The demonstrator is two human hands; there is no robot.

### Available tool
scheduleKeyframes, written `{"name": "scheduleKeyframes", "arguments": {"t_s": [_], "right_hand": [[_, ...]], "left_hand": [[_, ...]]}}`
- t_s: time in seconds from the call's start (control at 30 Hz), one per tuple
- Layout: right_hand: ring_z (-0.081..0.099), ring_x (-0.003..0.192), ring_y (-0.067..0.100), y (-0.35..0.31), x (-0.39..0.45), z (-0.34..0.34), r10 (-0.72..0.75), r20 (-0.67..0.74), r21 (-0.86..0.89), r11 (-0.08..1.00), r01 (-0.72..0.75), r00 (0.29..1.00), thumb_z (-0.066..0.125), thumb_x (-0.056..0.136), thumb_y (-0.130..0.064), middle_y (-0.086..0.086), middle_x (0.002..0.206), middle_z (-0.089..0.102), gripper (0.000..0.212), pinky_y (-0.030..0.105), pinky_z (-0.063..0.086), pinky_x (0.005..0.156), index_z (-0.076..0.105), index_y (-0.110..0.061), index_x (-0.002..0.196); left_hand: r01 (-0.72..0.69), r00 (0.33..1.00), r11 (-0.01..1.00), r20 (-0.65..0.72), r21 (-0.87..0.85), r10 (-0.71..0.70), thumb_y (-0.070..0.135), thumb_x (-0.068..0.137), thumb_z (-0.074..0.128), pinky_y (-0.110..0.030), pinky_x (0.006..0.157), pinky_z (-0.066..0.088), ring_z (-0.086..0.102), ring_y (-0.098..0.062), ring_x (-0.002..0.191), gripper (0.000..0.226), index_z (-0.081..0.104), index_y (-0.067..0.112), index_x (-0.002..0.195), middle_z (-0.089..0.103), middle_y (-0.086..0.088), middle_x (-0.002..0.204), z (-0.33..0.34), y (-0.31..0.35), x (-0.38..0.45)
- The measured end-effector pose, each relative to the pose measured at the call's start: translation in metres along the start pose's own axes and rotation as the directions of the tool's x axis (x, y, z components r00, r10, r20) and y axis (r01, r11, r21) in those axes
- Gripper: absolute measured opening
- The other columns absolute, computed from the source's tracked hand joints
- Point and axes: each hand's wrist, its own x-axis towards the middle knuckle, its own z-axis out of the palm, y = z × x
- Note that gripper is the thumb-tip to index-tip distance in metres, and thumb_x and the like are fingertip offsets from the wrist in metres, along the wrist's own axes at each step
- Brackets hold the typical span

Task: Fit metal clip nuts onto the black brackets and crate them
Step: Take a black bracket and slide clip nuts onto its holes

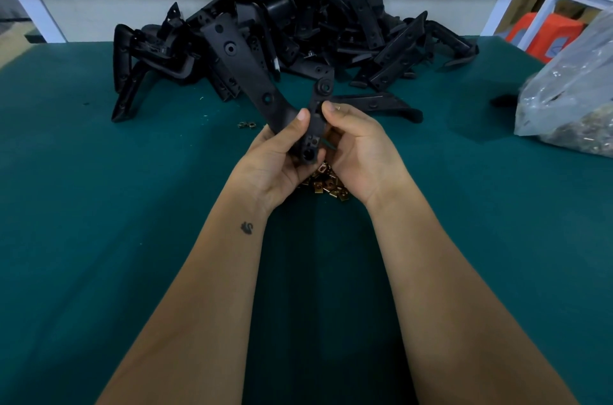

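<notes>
Bracket (252, 72), matte black moulded plastic with round bosses, stands at frame centre, gripped by the left hand (282, 152). Right hand (351, 145) pinches its short arm, possibly seating a clip nut. Recommend pressing squarely over the hole. Brass-toned clip nuts (326, 187) lie below on the green table (99, 205).

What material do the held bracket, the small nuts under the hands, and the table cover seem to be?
Bracket: probably moulded plastic, matte black, with formed holes. Nuts: metal, shiny brass-yellow plating. Table cover: likely dull green felt or cloth.
</notes>
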Motion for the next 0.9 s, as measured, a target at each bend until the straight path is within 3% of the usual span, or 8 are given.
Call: {"name": "scheduleKeyframes", "arguments": {"t_s": [0.1, 0.17, 0.3, 0.5, 0.63, 0.77, 0.9], "right_hand": [[0.064, 0.082, 0.018, 0.001, 0.001, 0.002, 0.001, -0.009, 0.008, 1.000, -0.001, 1.000, 0.064, 0.091, -0.013, 0.003, 0.079, 0.068, 0.024, 0.039, 0.049, 0.089, 0.067, -0.019, 0.068], [0.057, 0.074, 0.016, 0.002, 0.001, 0.004, -0.001, -0.041, 0.009, 1.000, 0.001, 0.999, 0.064, 0.091, -0.015, -0.001, 0.067, 0.057, 0.029, 0.037, 0.044, 0.081, 0.064, -0.021, 0.063], [0.049, 0.069, 0.015, 0.004, 0.001, 0.009, -0.014, -0.078, 0.002, 1.000, 0.014, 0.997, 0.064, 0.091, -0.015, -0.003, 0.061, 0.042, 0.035, 0.039, 0.036, 0.081, 0.060, -0.023, 0.057], [0.051, 0.072, 0.016, -0.002, -0.002, 0.005, -0.052, 0.030, -0.113, 0.992, 0.055, 0.998, 0.061, 0.092, -0.016, 0.001, 0.066, 0.046, 0.034, 0.033, 0.041, 0.069, 0.045, -0.014, 0.063], [0.047, 0.074, 0.022, -0.006, -0.003, 0.002, -0.033, 0.067, -0.152, 0.987, 0.043, 0.997, 0.061, 0.091, -0.014, 0.009, 0.071, 0.037, 0.034, 0.035, 0.044, 0.065, 0.052, -0.016, 0.058], [0.048, 0.075, 0.022, -0.007, -0.003, 0.002, -0.035, 0.048, -0.179, 0.983, 0.043, 0.998, 0.061, 0.091, -0.013, 0.008, 0.069, 0.038, 0.033, 0.034, 0.045, 0.070, 0.052, -0.015, 0.059], [0.055, 0.070, 0.015, -0.003, -0.002, 0.004, -0.034, 0.006, -0.125, 0.991, 0.035, 0.999, 0.060, 0.093, -0.012, 0.000, 0.062, 0.043, 0.032, 0.031, 0.044, 0.065, 0.051, -0.014, 0.063]], "left_hand": [[-0.011, 1.000, 1.000, -0.004, 0.001, 0.011, 0.024, 0.079, 0.072, -0.025, 0.063, 0.056, 0.072, -0.016, 0.087, 0.034, 0.062, 0.013, 0.110, 0.074, -0.004, 0.099, 0.000, 0.000, 0.001], [-0.015, 1.000, 1.000, 0.001, -0.003, 0.015, 0.023, 0.083, 0.071, -0.025, 0.063, 0.057, 0.072, -0.016, 0.085, 0.030, 0.062, 0.013, 0.110, 0.074, -0.005, 0.097, 0.001, -0.001, 0.001], [-0.025, 0.999, 1.000, 0.020, -0.012, 0.025, 0.027, 0.078, 0.072, -0.025, 0.064, 0.057, 0.072, -0.016, 0.083, 0.033, 0.064, 0.012, 0.107, 0.074, -0.006, 0.094, 0.002, -0.001, -0.001], [0.003, 0.999, 1.000, 0.046, 0.025, -0.004, 0.029, 0.075, 0.072, -0.024, 0.064, 0.057, 0.070, -0.018, 0.088, 0.041, 0.063, 0.011, 0.112, 0.072, -0.008, 0.100, -0.003, 0.005, -0.003], [0.022, 0.999, 0.998, 0.040, 0.062, -0.024, 0.028, 0.073, 0.072, -0.024, 0.062, 0.056, 0.070, -0.016, 0.084, 0.043, 0.060, 0.011, 0.111, 0.072, -0.007, 0.096, -0.006, 0.009, -0.004], [0.008, 1.000, 0.996, 0.029, 0.087, -0.010, 0.028, 0.071, 0.074, -0.024, 0.062, 0.056, 0.070, -0.016, 0.083, 0.035, 0.064, 0.014, 0.101, 0.073, -0.004, 0.092, -0.006, 0.008, -0.003], [-0.041, 0.999, 0.995, 0.006, 0.090, 0.041, 0.027, 0.073, 0.074, -0.025, 0.065, 0.057, 0.069, -0.018, 0.088, 0.038, 0.063, 0.013, 0.106, 0.073, -0.006, 0.096, -0.003, 0.004, -0.002]]}}
